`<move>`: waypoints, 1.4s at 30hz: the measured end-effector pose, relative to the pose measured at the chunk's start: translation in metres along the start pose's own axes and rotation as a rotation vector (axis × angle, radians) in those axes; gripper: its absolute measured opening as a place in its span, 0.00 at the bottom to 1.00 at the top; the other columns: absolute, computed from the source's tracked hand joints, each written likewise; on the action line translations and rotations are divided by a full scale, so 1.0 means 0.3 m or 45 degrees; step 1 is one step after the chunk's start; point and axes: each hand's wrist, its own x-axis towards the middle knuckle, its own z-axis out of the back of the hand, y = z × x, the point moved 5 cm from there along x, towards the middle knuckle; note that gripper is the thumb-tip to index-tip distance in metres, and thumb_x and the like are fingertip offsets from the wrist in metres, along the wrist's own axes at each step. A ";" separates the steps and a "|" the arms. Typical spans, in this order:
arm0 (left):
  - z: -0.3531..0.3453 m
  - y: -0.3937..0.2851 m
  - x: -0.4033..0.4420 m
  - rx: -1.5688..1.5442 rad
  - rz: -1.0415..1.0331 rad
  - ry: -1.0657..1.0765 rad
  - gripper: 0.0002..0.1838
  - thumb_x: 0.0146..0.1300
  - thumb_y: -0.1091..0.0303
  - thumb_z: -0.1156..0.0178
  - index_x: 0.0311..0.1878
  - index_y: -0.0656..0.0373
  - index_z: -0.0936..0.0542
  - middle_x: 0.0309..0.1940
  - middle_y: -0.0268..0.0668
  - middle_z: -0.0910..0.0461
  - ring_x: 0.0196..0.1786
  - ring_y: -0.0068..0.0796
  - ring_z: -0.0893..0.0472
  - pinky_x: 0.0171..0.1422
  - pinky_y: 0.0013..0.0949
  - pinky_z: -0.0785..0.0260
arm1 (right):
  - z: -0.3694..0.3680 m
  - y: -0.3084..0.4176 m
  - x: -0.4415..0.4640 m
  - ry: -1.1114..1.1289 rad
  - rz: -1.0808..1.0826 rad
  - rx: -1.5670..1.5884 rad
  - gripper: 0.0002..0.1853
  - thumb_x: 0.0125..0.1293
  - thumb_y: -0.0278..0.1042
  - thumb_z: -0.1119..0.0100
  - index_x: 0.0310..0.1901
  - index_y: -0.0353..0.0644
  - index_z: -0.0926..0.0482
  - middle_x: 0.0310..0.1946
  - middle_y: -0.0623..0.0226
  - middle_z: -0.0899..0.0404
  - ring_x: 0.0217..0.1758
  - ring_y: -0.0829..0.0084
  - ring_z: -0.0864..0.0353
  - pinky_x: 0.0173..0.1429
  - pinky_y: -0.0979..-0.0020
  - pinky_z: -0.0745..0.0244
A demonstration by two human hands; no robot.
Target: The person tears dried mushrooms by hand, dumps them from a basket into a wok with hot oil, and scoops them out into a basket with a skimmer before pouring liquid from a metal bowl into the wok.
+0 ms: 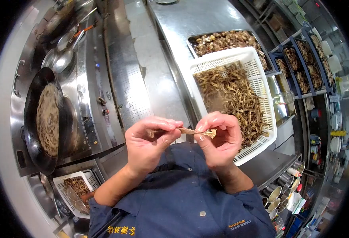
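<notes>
Pinching a brown strip (188, 131), the left hand (148, 141) and right hand (221, 141) held its long axis crosswise. Its yellowish end (211, 133) pointed right.

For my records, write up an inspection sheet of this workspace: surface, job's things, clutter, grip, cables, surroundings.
Surface: steel counter, shiny.
Job's things: a thin brown strip between the hands; a white basket of similar-looking strips; a tray of brown pieces beyond it.
Clutter: metal ladles near the wok.
Grip: left hand and right hand both pinch the strip between thumb and fingers.
Cables: nothing seen.
Surroundings: frothy brown liquid in the wok at left; a rack of brown pieces and metal pots at right.
</notes>
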 end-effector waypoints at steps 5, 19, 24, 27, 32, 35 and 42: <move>-0.003 -0.001 -0.009 0.007 0.059 -0.023 0.08 0.66 0.88 0.31 0.44 0.67 0.17 0.44 0.44 0.12 0.55 0.38 0.10 0.61 0.36 0.14 | -0.031 -0.018 0.016 0.159 -0.067 0.001 0.34 0.61 0.15 0.23 0.67 0.32 0.30 0.43 0.62 0.13 0.52 0.72 0.12 0.61 0.68 0.18; -0.015 -0.058 0.017 0.447 -0.162 0.280 0.09 0.61 0.87 0.28 0.42 0.66 0.15 0.41 0.45 0.11 0.47 0.35 0.09 0.53 0.32 0.17 | -0.028 -0.018 0.002 0.151 0.085 -0.060 0.30 0.58 0.16 0.20 0.60 0.32 0.26 0.41 0.57 0.08 0.46 0.70 0.09 0.53 0.69 0.16; 0.003 -0.033 -0.012 0.579 -0.287 0.311 0.13 0.58 0.86 0.27 0.45 0.66 0.16 0.44 0.45 0.11 0.42 0.34 0.10 0.49 0.30 0.19 | -0.039 0.000 0.019 0.226 0.046 -0.114 0.26 0.60 0.19 0.20 0.57 0.33 0.23 0.43 0.55 0.07 0.45 0.70 0.09 0.51 0.70 0.18; 0.006 -0.029 0.004 0.363 -0.058 0.175 0.21 0.57 0.86 0.28 0.55 0.66 0.17 0.50 0.47 0.12 0.48 0.37 0.10 0.51 0.31 0.19 | -0.029 0.012 0.026 0.248 -0.021 -0.192 0.19 0.62 0.18 0.23 0.53 0.34 0.19 0.43 0.57 0.08 0.45 0.70 0.09 0.51 0.69 0.17; -0.070 -0.111 0.041 0.765 -0.274 0.451 0.27 0.58 0.83 0.26 0.63 0.64 0.16 0.58 0.49 0.14 0.60 0.43 0.14 0.61 0.35 0.20 | -0.045 0.052 0.024 0.255 -0.252 -0.345 0.18 0.60 0.14 0.27 0.51 0.38 0.18 0.40 0.61 0.11 0.45 0.68 0.08 0.50 0.67 0.15; -0.046 -0.080 0.019 0.692 -0.202 0.450 0.20 0.58 0.84 0.26 0.55 0.60 0.10 0.55 0.47 0.12 0.56 0.40 0.12 0.58 0.35 0.19 | -0.055 0.077 0.028 0.296 -0.070 -0.582 0.20 0.57 0.12 0.29 0.50 0.38 0.18 0.39 0.59 0.12 0.42 0.64 0.09 0.48 0.67 0.16; -0.044 -0.081 0.015 0.668 -0.250 0.406 0.15 0.58 0.85 0.26 0.49 0.63 0.10 0.49 0.45 0.10 0.49 0.37 0.11 0.52 0.33 0.19 | -0.073 0.098 0.045 0.388 0.146 -0.672 0.22 0.54 0.11 0.30 0.51 0.37 0.18 0.38 0.58 0.12 0.39 0.60 0.13 0.45 0.65 0.17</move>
